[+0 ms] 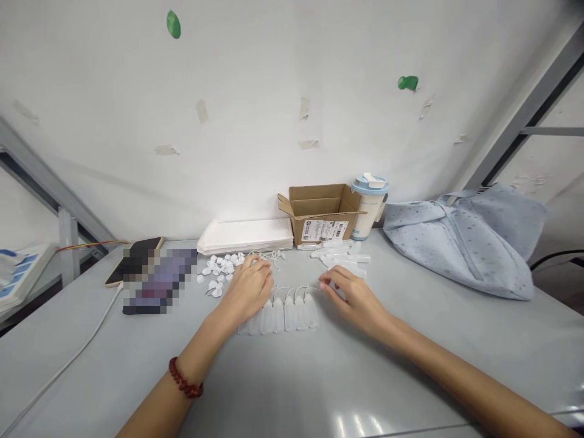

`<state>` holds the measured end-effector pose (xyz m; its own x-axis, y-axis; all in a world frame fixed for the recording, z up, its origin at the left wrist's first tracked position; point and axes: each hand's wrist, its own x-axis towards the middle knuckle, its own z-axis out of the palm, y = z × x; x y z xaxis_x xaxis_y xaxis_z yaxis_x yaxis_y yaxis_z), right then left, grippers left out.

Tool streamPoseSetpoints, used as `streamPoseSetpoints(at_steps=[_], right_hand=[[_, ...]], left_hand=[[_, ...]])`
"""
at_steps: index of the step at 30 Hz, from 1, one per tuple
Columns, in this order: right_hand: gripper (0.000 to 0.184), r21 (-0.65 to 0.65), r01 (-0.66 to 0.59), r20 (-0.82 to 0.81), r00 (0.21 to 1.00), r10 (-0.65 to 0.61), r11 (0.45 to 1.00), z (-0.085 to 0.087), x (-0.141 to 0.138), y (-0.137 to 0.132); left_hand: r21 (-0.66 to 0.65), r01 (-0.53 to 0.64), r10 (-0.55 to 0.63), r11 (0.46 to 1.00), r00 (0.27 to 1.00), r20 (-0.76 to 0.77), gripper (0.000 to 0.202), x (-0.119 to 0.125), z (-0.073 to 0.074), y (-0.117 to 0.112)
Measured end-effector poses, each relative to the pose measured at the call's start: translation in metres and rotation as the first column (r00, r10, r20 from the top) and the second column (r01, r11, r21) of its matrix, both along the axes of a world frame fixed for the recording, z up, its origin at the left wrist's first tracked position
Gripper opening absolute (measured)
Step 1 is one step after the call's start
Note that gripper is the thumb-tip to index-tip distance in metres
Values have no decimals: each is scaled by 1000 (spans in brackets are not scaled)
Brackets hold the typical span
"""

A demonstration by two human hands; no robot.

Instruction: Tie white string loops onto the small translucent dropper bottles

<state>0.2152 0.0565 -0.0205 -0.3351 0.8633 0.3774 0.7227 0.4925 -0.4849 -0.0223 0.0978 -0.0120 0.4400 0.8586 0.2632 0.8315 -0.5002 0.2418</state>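
The bottles (292, 313) lie in a row between my hands, nozzles pointing away from me. My left hand (246, 291) overlaps the row's left end, fingers curled, grip hidden; my right hand (354, 299), fingers loosely apart, sits just beside the right end.

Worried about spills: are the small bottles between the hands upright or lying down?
Lying down: the small bottles rest flat on the table, side by side.

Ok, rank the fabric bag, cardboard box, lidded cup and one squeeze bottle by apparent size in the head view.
1. fabric bag
2. cardboard box
3. lidded cup
4. squeeze bottle, smallest though nearest
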Motion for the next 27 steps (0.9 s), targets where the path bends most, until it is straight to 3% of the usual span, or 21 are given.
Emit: streamPoseSetpoints(at_steps=[4,7,10,14,20,27], right_hand=[[19,84,50,174,983,-64,995,12,0,32],[25,128,74,429,895,-122,989,23,-9,61],[23,120,47,510,854,-102,992,29,-21,86],[20,101,36,585,806,-89,994,24,-33,103],[30,89,39,638,765,-87,995,13,-39,111],[25,103,6,555,829,-62,995,22,-37,107]], left_hand=[[-9,4,-4,1000,1000,-26,35,0,1,-1],[2,-2,2,1000,1000,-28,35,-1,1,1],[8,-4,4,1000,999,-39,35,-3,0,2],[23,-28,29,999,999,-37,33,-3,0,3],[27,-48,49,998,998,-31,32,-2,-1,3],[29,-51,51,998,998,-25,29,-3,-2,3]])
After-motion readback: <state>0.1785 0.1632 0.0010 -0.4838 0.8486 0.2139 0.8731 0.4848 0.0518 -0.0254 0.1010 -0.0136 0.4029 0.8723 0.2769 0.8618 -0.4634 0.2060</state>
